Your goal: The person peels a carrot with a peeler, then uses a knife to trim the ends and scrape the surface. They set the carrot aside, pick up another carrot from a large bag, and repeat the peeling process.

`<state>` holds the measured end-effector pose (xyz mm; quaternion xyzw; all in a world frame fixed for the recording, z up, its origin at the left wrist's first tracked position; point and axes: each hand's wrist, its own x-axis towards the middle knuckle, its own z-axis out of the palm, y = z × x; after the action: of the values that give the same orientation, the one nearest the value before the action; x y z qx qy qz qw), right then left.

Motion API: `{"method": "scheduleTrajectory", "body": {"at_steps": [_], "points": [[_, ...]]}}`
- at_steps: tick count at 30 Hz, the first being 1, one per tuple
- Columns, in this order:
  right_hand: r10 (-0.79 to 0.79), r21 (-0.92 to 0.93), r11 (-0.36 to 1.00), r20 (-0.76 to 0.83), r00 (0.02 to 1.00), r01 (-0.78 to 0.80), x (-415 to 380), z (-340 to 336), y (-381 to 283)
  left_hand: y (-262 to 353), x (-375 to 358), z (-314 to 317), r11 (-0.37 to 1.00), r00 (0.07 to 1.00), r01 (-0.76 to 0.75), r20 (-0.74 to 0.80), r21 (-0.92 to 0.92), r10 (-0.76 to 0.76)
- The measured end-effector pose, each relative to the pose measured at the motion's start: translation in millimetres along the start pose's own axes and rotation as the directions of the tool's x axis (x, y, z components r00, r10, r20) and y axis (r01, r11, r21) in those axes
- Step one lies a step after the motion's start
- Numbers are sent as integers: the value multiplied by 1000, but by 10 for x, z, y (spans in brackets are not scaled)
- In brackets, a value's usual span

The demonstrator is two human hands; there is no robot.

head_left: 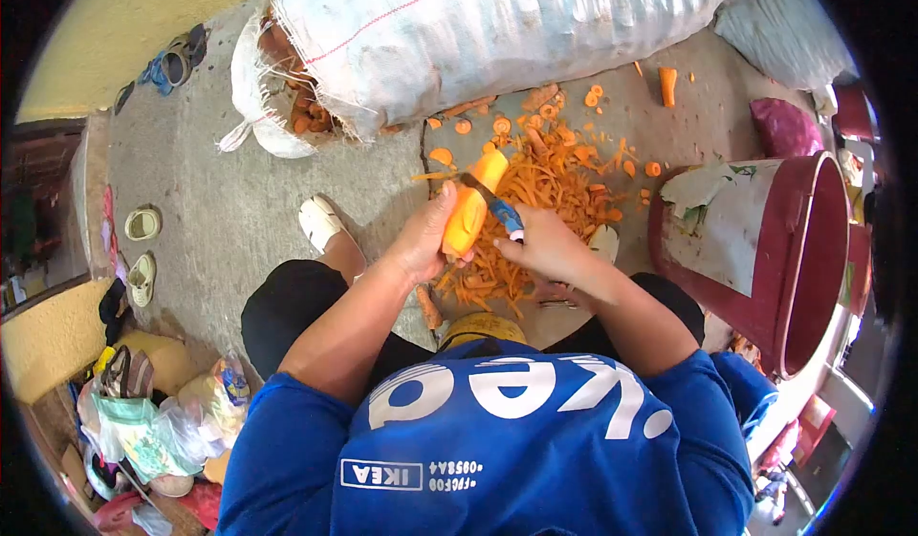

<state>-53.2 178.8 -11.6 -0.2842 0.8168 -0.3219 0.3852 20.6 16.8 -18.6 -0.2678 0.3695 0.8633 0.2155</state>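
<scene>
My left hand [427, 238] is wrapped round the lower part of a thick, peeled orange carrot [466, 218], held tilted above the floor. My right hand [550, 244] grips a peeler [505, 216] by its blue and white handle. The peeler's dark blade lies across the carrot's upper half. Beneath both hands spreads a heap of orange peelings [550, 177], with cut carrot ends among them.
Beyond the heap lies a large white woven sack [459, 43], its open left end showing unpeeled carrots [308, 113]. A maroon bin [712, 292] lies on its side at right. A loose carrot piece [667, 87] rests near the sack. Pale shoes [142, 223] and plastic bags [143, 436] are at left.
</scene>
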Motion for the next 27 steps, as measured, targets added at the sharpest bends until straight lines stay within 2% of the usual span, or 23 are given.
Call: {"method": "scheduleTrajectory", "body": {"at_steps": [2, 5, 8, 11, 14, 17, 20, 23, 27], "points": [[54, 93, 994, -32, 998, -51, -3, 41, -49, 6, 13, 14, 994, 999, 34, -37, -99, -38], [54, 192, 978, 140, 989, -80, 17, -57, -43, -48, 51, -99, 984, 991, 85, 111, -156, -68], [-19, 8, 1000, 32, 999, 19, -12, -39, -23, -44, 36, -80, 997, 998, 53, 37, -59, -51], [-76, -107, 991, 56, 996, 81, -13, -122, 32, 5, 38, -118, 985, 979, 138, 165, -101, -121], [-65, -31, 997, 75, 995, 68, -23, -132, 29, -15, 41, -94, 973, 986, 148, 106, -175, -131], [-57, 114, 993, 148, 987, 41, 8, -114, 37, -58, 36, -5, 992, 998, -46, 27, -117, 49], [21, 121, 992, 185, 983, -43, 29, -57, 59, -33, 46, -24, 1000, 1000, -11, 13, -25, 11], [52, 143, 986, 203, 978, -82, 45, -37, 59, -23, 33, 29, 962, 991, -111, -39, 250, 124], [13, 130, 991, 187, 982, -38, 67, -65, 98, -69, 49, 65, 883, 956, -242, -57, 401, 288]]}}
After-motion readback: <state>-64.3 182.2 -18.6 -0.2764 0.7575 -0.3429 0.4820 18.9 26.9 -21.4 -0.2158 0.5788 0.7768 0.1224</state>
